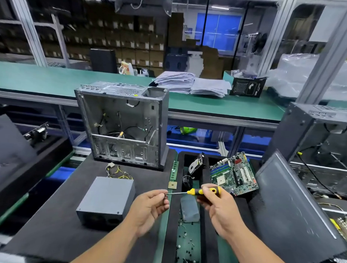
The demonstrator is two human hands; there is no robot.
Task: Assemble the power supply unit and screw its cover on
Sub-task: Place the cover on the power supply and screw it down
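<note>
A grey power supply unit [107, 200] lies on the black foam mat, its cover on top and its yellow and black cable bundle [118, 171] trailing behind it. My right hand [215, 205] grips the yellow and black handle of a screwdriver [198, 191], held level and pointing left. My left hand [152, 205] pinches a small dark screw [166, 196] against the screwdriver's tip. Both hands hover to the right of the unit, above the mat's edge. Loose screws [186, 248] lie scattered in the tray below my hands.
An open metal computer case [125, 123] stands behind the unit. A motherboard [234, 173], a hard drive [196, 163], a RAM stick [174, 168], a CPU chip [172, 184] and a clear plastic box [189, 208] lie in the right tray. A dark side panel [290, 210] leans at right.
</note>
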